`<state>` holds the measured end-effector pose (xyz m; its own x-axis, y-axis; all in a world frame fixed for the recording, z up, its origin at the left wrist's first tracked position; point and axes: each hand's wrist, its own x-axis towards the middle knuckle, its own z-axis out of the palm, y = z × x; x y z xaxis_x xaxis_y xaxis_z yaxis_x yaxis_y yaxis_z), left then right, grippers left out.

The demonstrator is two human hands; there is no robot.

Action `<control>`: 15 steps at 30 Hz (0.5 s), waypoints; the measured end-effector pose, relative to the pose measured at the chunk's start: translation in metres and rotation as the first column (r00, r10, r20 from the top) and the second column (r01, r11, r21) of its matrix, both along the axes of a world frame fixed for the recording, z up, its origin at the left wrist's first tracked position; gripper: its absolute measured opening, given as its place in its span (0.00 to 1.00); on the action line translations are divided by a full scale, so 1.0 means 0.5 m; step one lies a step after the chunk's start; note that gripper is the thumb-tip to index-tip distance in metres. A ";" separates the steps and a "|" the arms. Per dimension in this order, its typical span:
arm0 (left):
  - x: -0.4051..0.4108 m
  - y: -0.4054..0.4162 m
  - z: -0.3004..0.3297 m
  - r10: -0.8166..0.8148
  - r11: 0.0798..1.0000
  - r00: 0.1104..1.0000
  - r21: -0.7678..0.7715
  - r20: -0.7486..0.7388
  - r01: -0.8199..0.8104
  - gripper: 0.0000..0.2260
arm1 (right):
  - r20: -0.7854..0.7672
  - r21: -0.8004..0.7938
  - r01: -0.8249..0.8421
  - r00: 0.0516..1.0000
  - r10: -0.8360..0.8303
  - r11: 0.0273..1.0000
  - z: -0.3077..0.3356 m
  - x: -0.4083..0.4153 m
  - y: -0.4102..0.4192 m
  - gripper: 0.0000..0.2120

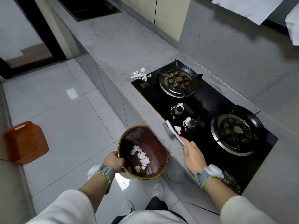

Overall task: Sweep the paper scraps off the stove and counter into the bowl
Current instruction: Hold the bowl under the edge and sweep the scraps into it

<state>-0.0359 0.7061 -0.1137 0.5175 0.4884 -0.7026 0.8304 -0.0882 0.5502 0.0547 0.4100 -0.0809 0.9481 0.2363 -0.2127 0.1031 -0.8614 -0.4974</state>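
Bowl (144, 152) gripped by my left hand (114, 161) below the counter (155, 126) edge catches scraps; my right hand (193, 153) clasps the brush (172, 132), bristles beside a scrap (178, 129) on the stove (202, 101).

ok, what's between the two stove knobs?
Head view: bare black glass of the stove between the far knob and near knob. Each knob carries a paper scrap on its far side.
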 end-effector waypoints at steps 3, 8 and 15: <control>-0.002 -0.002 -0.004 -0.010 1.000 1.000 -0.006 0.004 0.010 0.05 | 0.001 -0.085 0.131 0.991 -0.132 0.988 0.003 0.012 -0.033 0.24; -0.010 -0.005 -0.009 -0.015 1.000 1.000 -0.026 0.007 0.015 0.06 | -0.079 -0.153 0.045 0.995 -0.058 0.987 0.011 0.007 -0.026 0.23; -0.019 -0.006 -0.005 -0.023 1.000 1.000 -0.009 0.014 0.023 0.05 | -0.165 0.027 -0.216 0.962 0.217 0.976 0.028 -0.027 0.048 0.19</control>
<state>-0.0455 0.7030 -0.1160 0.5386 0.4697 -0.6995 0.8203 -0.1025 0.5627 0.0410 0.4338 -0.0668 0.8257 0.4344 -0.3599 0.2017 -0.8232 -0.5308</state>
